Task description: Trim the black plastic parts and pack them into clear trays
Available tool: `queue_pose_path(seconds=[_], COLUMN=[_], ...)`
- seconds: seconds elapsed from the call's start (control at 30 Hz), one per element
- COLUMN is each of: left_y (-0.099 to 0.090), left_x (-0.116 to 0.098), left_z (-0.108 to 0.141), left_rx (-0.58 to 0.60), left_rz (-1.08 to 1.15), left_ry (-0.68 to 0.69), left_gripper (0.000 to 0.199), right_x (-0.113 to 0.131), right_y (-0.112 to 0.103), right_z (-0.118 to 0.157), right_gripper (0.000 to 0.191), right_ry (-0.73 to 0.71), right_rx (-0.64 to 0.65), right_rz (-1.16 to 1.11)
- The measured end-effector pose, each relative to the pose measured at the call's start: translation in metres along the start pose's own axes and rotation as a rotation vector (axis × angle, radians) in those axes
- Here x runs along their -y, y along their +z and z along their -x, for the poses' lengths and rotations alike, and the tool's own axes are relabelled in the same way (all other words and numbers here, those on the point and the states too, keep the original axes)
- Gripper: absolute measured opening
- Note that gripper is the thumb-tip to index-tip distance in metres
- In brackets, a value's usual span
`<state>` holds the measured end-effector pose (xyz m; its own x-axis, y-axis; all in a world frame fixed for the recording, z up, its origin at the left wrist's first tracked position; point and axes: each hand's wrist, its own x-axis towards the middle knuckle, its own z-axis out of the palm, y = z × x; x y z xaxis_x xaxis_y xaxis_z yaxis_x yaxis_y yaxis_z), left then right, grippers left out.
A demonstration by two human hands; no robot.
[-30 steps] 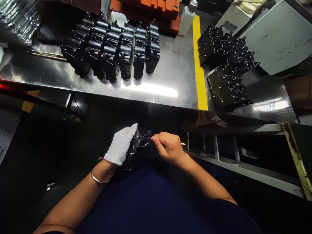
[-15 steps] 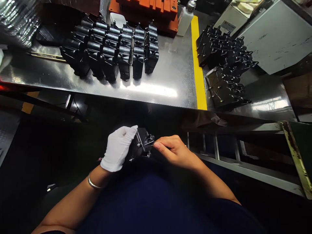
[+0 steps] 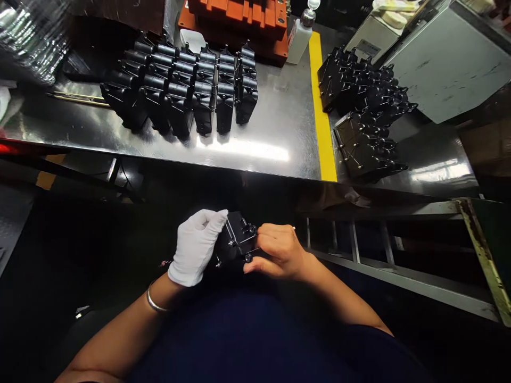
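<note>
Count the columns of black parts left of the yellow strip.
6, side by side on the bench: leftmost column, second column, third column, fourth column, fifth column and sixth column, nearest the yellow strip. More may hide in shadow at left.

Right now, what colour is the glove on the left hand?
The glove is white, clearest in the head view.

On the surface (image 3: 287, 122), now: rows of parts (image 3: 204, 96) left of the strip (image 3: 324, 127), block (image 3: 239, 15) behind, another cluster (image 3: 359, 88) right; down in front, one part (image 3: 236, 227) between left hand (image 3: 195, 247) and right hand (image 3: 281, 249).
</note>
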<state>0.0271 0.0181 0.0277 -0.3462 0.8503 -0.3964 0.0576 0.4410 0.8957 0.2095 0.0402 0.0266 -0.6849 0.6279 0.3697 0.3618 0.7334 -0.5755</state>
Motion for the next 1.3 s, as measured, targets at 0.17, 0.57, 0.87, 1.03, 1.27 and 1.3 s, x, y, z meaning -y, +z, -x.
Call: queue_pose_path(seconds=[0.17, 0.57, 0.87, 1.03, 1.27, 1.3], left_y=[0.002, 0.000, 0.000, 0.002, 0.015, 0.017], left_x=[0.003, 0.001, 0.007, 0.001, -0.030, -0.031], left_z=[0.002, -0.008, -0.009, -0.016, -0.024, -0.023], left_rx=[0.009, 0.154, 0.154, 0.073, 0.091, 0.134], left_rz=[0.024, -0.049, -0.041, 0.038, 0.542, 0.590], left_ry=[-0.018, -0.050, -0.008, -0.054, -0.065, -0.053], left_gripper=[0.034, 0.043, 0.046, 0.045, 0.034, 0.033], right_x=[-0.002, -0.011, -0.012, -0.014, -0.010, -0.016], right_y=[-0.003, -0.007, -0.010, -0.002, 0.011, 0.003], right_z=[-0.001, -0.008, -0.013, -0.009, -0.007, -0.011], right_gripper=[0.052, 0.015, 0.049, 0.049, 0.056, 0.050], right_ry=[-0.057, 0.020, 0.005, 0.035, 0.349, 0.409], right_rx=[0.021, -0.281, -0.046, -0.078, -0.184, -0.223], right_rz=[-0.081, 0.092, 0.213, -0.050, -0.024, -0.032])
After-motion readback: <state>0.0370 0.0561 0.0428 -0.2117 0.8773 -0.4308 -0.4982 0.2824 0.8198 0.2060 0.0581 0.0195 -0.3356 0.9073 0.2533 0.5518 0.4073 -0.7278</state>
